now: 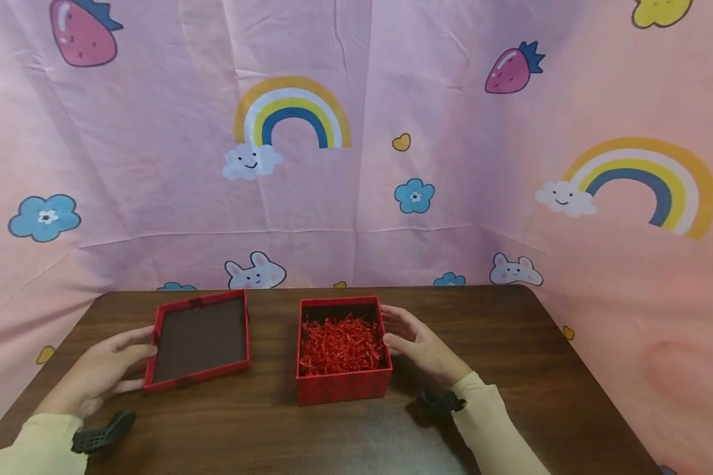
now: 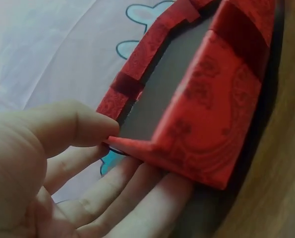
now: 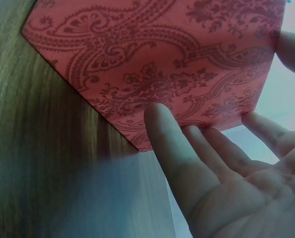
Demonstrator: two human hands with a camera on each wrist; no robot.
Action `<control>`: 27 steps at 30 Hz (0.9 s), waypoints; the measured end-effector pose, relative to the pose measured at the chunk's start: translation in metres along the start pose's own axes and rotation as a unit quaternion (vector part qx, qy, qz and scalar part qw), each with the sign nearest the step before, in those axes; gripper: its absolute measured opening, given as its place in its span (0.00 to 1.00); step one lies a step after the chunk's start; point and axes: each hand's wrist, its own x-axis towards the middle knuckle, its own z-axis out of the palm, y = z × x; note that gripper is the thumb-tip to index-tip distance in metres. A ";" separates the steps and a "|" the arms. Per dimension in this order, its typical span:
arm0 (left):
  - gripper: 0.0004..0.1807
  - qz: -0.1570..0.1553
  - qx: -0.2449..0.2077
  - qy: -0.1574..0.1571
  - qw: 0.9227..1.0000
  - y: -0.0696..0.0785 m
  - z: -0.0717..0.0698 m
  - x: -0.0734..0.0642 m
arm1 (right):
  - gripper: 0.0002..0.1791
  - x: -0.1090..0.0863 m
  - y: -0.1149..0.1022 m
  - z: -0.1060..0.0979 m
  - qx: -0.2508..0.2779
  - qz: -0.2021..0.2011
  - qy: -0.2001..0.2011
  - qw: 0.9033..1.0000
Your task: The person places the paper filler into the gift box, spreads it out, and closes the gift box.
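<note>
A square red gift box stands uncovered on the table, filled with red shredded paper. Its outer wall carries a dark paisley pattern. My right hand touches the box's right side with nearly straight fingers, the thumb at the rim. To the left, the red box lid shows its dark inside. My left hand pinches the lid's left edge, thumb on top and fingers beneath. In the left wrist view the lid appears on edge, with small ribbon-like strips along its far side.
The brown wooden table has rounded far corners. A pink patterned cloth with rainbows and rabbits hangs behind it and along the sides. Black straps are worn at both wrists.
</note>
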 end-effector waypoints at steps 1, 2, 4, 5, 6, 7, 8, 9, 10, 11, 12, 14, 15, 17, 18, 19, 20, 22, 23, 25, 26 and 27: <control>0.44 0.008 0.004 0.004 1.000 0.001 0.000 0.000 | 0.35 0.000 0.000 0.000 0.001 -0.001 0.000 1.000; 0.44 0.015 0.009 0.011 1.000 0.002 0.000 0.000 | 0.35 0.001 0.000 0.000 0.002 -0.004 -0.002 1.000; 0.42 0.034 0.015 0.025 0.999 0.006 0.001 0.001 | 0.34 0.002 0.000 0.000 -0.001 -0.006 -0.002 1.000; 0.42 0.042 0.018 0.032 0.998 0.008 0.002 0.001 | 0.34 0.002 0.000 0.000 -0.003 -0.010 -0.005 1.000; 0.42 0.051 0.018 0.038 0.998 0.011 0.004 0.001 | 0.34 0.003 0.000 -0.001 -0.004 -0.016 -0.008 1.000; 0.42 0.059 0.015 0.043 0.997 0.014 0.006 0.001 | 0.34 0.003 0.000 -0.001 -0.007 -0.021 -0.009 1.000; 0.42 0.069 0.010 0.046 0.997 0.017 0.009 0.001 | 0.34 0.002 0.000 -0.001 -0.008 -0.025 -0.010 1.000; 0.42 0.076 0.006 0.053 0.996 0.020 0.012 0.002 | 0.34 0.002 0.000 -0.001 -0.010 -0.025 -0.008 1.000; 0.42 0.081 0.003 0.058 0.995 0.023 0.016 0.002 | 0.34 0.001 0.000 -0.001 -0.010 -0.028 -0.010 1.000; 0.42 0.087 -0.001 0.061 0.994 0.026 0.020 0.001 | 0.34 0.000 0.001 -0.001 -0.009 -0.027 -0.010 1.000; 0.43 0.092 -0.005 0.066 0.994 0.029 0.024 0.001 | 0.34 0.000 0.002 -0.001 -0.006 -0.023 -0.009 1.000; 0.42 0.101 -0.011 0.077 0.992 0.035 0.031 0.001 | 0.33 -0.002 0.003 0.000 -0.003 -0.013 -0.007 1.000; 0.42 0.103 -0.010 0.083 0.991 0.039 0.034 0.002 | 0.33 -0.002 0.003 0.000 -0.003 -0.009 -0.007 1.000; 0.42 0.109 -0.010 0.091 0.990 0.046 0.042 0.003 | 0.32 -0.004 0.003 0.000 -0.013 -0.003 -0.004 1.000; 0.42 0.113 -0.009 0.097 0.989 0.050 0.046 0.004 | 0.32 -0.005 0.003 0.000 -0.022 -0.002 -0.002 1.000; 0.42 0.120 -0.010 0.101 0.988 0.054 0.049 0.004 | 0.31 -0.006 0.003 -0.002 -0.027 -0.002 -0.001 1.000; 0.41 0.126 -0.009 0.103 0.987 0.058 0.053 0.005 | 0.30 -0.007 0.002 -0.003 -0.033 -0.001 0.002 0.999; 0.41 0.136 -0.014 0.106 0.985 0.067 0.060 0.005 | 0.29 -0.009 -0.001 -0.007 -0.047 0.002 0.011 0.999; 0.41 0.145 -0.022 0.107 0.983 0.071 0.064 0.006 | 0.28 -0.009 -0.003 -0.010 -0.050 0.003 0.015 0.999; 0.41 0.155 -0.032 0.107 0.982 0.081 0.071 0.006 | 0.27 -0.010 -0.010 -0.015 -0.052 0.007 0.026 0.998; 0.40 0.156 -0.039 0.105 0.981 0.087 0.074 0.007 | 0.27 -0.009 -0.015 -0.017 -0.059 0.005 0.033 0.998; 0.40 0.160 -0.041 0.103 0.981 0.093 0.079 0.007 | 0.27 -0.009 -0.020 -0.020 -0.073 0.000 0.039 0.997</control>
